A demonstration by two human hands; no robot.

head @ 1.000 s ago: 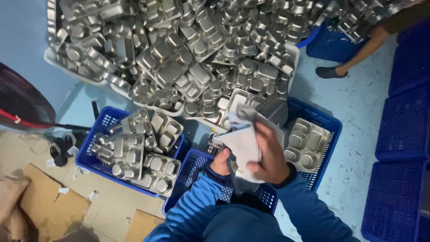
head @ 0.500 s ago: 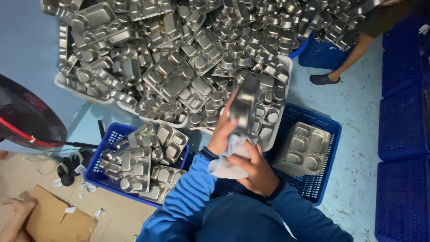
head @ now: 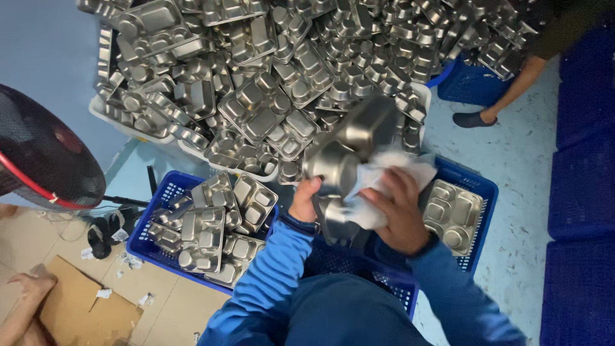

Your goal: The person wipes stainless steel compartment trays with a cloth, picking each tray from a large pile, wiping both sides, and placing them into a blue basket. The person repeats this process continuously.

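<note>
The left hand (head: 306, 200) gripped the steel tray (head: 349, 154) by its near end (long axis slanting up-right); the right hand (head: 398, 211) pressed a white cloth (head: 384, 182) against it.

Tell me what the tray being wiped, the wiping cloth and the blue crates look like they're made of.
The compartment tray in the left hand looks like stainless steel: grey, shiny, with pressed wells that reflect the light. The white cloth under the right hand seems to be soft fabric or paper, crumpled and matt; which one is unclear. The blue crates look like moulded plastic, with lattice walls and an even colour.
</note>
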